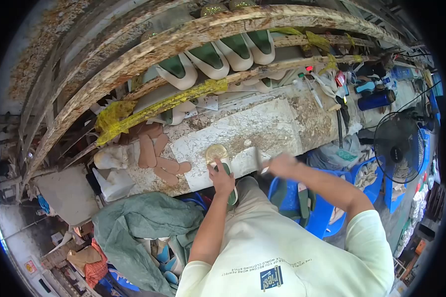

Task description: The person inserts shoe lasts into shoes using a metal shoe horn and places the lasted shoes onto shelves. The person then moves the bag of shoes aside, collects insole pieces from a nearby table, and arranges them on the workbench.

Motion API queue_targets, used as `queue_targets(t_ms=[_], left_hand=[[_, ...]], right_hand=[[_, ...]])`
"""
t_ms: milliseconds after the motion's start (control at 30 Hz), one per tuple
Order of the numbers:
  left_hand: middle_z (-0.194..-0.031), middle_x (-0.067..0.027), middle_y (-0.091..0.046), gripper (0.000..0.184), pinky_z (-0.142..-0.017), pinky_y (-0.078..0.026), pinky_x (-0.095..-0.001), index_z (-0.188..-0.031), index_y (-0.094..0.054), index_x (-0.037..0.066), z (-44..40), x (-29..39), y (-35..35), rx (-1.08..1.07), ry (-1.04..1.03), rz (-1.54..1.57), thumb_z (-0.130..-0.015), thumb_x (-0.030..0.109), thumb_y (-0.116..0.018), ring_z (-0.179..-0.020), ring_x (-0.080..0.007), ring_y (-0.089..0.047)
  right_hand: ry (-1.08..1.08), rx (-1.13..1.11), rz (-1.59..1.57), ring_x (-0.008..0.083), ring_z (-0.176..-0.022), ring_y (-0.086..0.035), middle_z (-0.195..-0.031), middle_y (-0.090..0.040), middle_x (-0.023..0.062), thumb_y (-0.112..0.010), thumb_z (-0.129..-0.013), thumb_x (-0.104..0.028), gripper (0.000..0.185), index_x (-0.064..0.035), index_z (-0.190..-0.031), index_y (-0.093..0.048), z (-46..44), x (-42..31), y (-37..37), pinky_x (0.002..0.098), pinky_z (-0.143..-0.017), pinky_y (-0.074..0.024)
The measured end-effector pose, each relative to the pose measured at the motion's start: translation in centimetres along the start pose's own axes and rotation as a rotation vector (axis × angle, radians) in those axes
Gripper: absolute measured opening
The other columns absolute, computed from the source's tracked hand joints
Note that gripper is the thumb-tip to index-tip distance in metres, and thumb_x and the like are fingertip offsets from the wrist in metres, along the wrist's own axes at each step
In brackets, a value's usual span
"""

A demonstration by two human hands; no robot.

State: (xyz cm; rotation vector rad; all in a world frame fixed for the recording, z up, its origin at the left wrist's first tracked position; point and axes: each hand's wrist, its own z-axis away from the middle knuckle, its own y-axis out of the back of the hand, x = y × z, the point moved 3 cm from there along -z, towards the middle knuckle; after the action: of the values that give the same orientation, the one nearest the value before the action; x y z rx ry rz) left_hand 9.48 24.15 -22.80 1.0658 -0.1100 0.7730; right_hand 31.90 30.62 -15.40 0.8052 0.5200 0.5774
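Left hand [222, 181] holding shoe [227, 167], toe [216, 149] pointing away, axis slanting left

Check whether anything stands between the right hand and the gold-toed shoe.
Only the blurred hammer-like tool in the right hand shows between it and the gold-toed shoe. The left hand covers part of the shoe's middle, leaving most of the toe exposed.

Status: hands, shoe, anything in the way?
Left hand holding gold-toed shoe near bench edge; right hand, blurred, gripping hammer-like tool. Tan pieces left of shoe, apart; no obstruction seen between tool and shoe.
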Motion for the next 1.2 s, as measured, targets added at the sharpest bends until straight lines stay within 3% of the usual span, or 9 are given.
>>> queue_targets(t_ms=[200,267,400,500,600,733,767,867,1200], left_hand=[[-0.13,-0.0268,-0.049,0.094,-0.096,-0.045,-0.0382,-0.148,-0.023,0.003,1.3,0.4,6.2,-0.129,-0.009,0.452,-0.071,0.009,-0.076,-0.116,-0.0348,-0.054],[-0.127,-0.0212,-0.054,0.092,-0.09,-0.048,-0.0377,-0.147,-0.023,-0.001,1.9,1.4,7.8,-0.283,0.044,0.888,-0.072,0.004,-0.075,-0.108,-0.0308,-0.058],[-0.127,-0.0139,-0.054,0.06,-0.092,-0.047,-0.0364,-0.133,-0.045,0.003,4.1,3.1,14.4,-0.865,0.153,1.231,-0.095,0.049,-0.048,-0.111,-0.0245,-0.056],[-0.134,-0.0117,-0.051,0.102,-0.094,-0.046,-0.0477,-0.138,-0.038,0.002,10.0,4.6,21.3,-0.689,-0.128,1.398,-0.076,0.083,-0.038,-0.117,-0.0284,-0.054],[-0.127,-0.0108,-0.053,0.088,-0.088,-0.048,-0.0368,-0.142,-0.029,0.001,13.5,5.8,21.3,-0.287,-0.475,0.606,-0.077,0.04,-0.072,-0.109,-0.023,-0.056],[-0.092,-0.0131,-0.068,0.044,-0.075,-0.05,-0.0332,-0.117,-0.059,-0.003,12.9,5.4,20.5,0.027,-0.31,0.688,-0.09,0.031,-0.064,-0.081,-0.0203,-0.064],[-0.08,-0.0059,-0.068,0.029,-0.067,-0.048,-0.0299,-0.102,-0.067,-0.001,12.8,4.4,20.6,-0.016,-0.302,0.767,-0.096,0.025,-0.056,-0.072,-0.0113,-0.06],[-0.081,0.0029,-0.065,0.029,-0.062,-0.044,-0.0242,-0.101,-0.066,-0.003,12.8,3.3,21.5,-0.179,-0.385,1.013,-0.097,0.025,-0.056,-0.07,-0.0038,-0.052],[-0.114,-0.0167,-0.065,0.052,-0.088,-0.046,-0.0278,-0.133,-0.052,0.007,20.2,3.9,21.5,-0.107,-0.668,0.579,-0.082,0.006,-0.064,-0.1,-0.0159,-0.062]], right_hand=[[-0.523,0.611,0.37,0.0349,-0.121,-0.05,-0.134,-0.048,0.0176,-0.064,-0.079,-0.022,0.058,-0.0107,-0.133,-0.045,-0.1,9.0,-1.3,0.0546,-0.091,-0.045],[-0.286,0.404,0.128,0.0344,-0.135,-0.031,-0.145,-0.035,0.0149,-0.074,-0.07,-0.023,0.081,-0.0133,-0.141,-0.036,2.6,0.6,6.3,0.0582,-0.102,-0.0329],[0.406,0.833,-0.185,0.0332,-0.131,-0.04,-0.144,-0.039,0.0155,-0.078,-0.062,-0.018,0.084,-0.0101,-0.138,-0.042,5.3,-11.3,10.6,0.0544,-0.1,-0.0362],[0.215,1.113,-0.451,0.0331,-0.103,-0.062,-0.117,-0.062,0.0181,-0.077,-0.064,-0.015,0.07,0.0002,-0.127,-0.052,6.7,-12.8,13.7,0.0404,-0.086,-0.0487],[-0.064,0.951,-0.933,0.0393,-0.073,-0.063,-0.081,-0.065,0.0224,-0.063,-0.088,-0.029,0.039,-0.0015,-0.116,-0.059,7.2,-14.0,15.5,0.044,-0.067,-0.0513],[-0.083,0.699,-1.01,0.034,-0.068,-0.064,-0.076,-0.063,0.023,-0.058,-0.092,-0.033,0.034,-0.0008,-0.102,-0.064,6.7,-13.5,13.6,0.0381,-0.065,-0.0502],[-0.011,0.611,-1.189,0.0173,-0.066,-0.062,-0.076,-0.067,0.0134,-0.056,-0.095,-0.03,0.033,0.0012,-0.101,-0.065,7.3,-13.7,13.9,0.0317,-0.064,-0.0488],[0.118,0.416,-1.473,0.0046,-0.074,-0.055,-0.083,-0.065,-0.0025,-0.057,-0.095,-0.024,0.031,0.0041,-0.104,-0.066,7.9,-12.6,14.3,0.0251,-0.064,-0.0477],[0.432,0.371,-1.861,0.021,-0.113,-0.052,-0.125,-0.053,0.0122,-0.068,-0.067,-0.065,0.09,0.0007,-0.125,-0.049,9.2,-16.2,13.2,0.0334,-0.097,-0.0404]])
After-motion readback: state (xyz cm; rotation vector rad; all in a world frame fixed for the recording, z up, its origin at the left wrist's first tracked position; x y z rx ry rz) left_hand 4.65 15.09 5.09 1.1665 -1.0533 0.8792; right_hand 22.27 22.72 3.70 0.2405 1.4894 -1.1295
